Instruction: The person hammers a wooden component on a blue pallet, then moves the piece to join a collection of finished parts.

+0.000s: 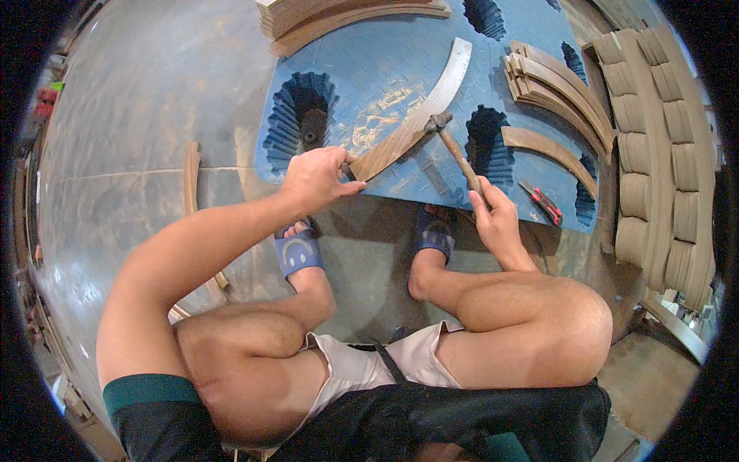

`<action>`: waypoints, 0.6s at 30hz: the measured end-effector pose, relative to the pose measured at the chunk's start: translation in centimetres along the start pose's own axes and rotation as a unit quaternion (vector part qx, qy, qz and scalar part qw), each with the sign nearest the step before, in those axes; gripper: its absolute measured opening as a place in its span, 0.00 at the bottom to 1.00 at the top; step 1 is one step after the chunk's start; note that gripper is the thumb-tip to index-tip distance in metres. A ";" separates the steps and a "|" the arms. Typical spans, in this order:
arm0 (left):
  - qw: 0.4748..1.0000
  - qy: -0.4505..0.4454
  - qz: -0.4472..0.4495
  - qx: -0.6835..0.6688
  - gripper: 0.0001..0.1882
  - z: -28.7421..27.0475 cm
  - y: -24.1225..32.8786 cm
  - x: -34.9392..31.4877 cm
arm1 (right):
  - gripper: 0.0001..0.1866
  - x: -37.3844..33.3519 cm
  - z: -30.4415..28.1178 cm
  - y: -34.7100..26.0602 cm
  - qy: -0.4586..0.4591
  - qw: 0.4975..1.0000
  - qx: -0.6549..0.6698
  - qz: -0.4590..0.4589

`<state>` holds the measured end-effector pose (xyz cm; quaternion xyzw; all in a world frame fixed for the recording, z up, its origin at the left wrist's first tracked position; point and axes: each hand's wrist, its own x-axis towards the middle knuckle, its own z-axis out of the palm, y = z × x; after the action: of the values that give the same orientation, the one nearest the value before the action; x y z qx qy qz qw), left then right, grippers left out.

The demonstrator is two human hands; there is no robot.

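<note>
A curved wooden strip (416, 127) lies slantwise across the blue plastic pallet (369, 58), its far end pale in the light. My left hand (319, 177) is closed at the near left end of this strip, thumb and fingers pinching there. A small dark piece shows between fingers and wood, too small to name. My right hand (496, 219) is wrapped round the wooden handle of a hammer (459, 158). The hammer's dark metal head rests over or just above the strip's right edge; I cannot tell whether it touches.
Curved wooden pieces (558, 92) are stacked on the pallet's right, with a single curved piece (550, 154) nearer. A red utility knife (543, 202) lies by the front right edge. More curved boards (346, 19) sit at the back. Tall wooden stacks (654, 154) stand at right.
</note>
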<state>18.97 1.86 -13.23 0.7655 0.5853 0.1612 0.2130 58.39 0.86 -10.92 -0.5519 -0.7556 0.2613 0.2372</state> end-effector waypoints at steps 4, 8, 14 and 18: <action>1.000 0.012 0.009 -0.014 0.26 0.7 -0.7 -0.2 | 0.18 0.1 0.5 -0.3 -0.024 0.998 0.011 -0.053; 1.000 -0.010 -0.004 -0.025 0.27 1.2 0.0 -0.4 | 0.18 -0.1 0.5 -3.2 -0.108 0.991 -0.001 -0.084; 1.000 0.022 0.001 -0.011 0.28 0.7 -0.1 -1.2 | 0.18 0.2 1.5 -0.7 -0.044 0.998 -0.024 -0.023; 0.999 -0.036 -0.021 -0.020 0.27 -0.2 1.5 -0.3 | 0.20 1.3 -1.2 2.0 0.055 0.993 0.063 0.088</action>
<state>19.99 1.23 -12.26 0.7537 0.5904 0.1407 0.2521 60.20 2.82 -11.29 -0.6139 -0.6720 0.2974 0.2883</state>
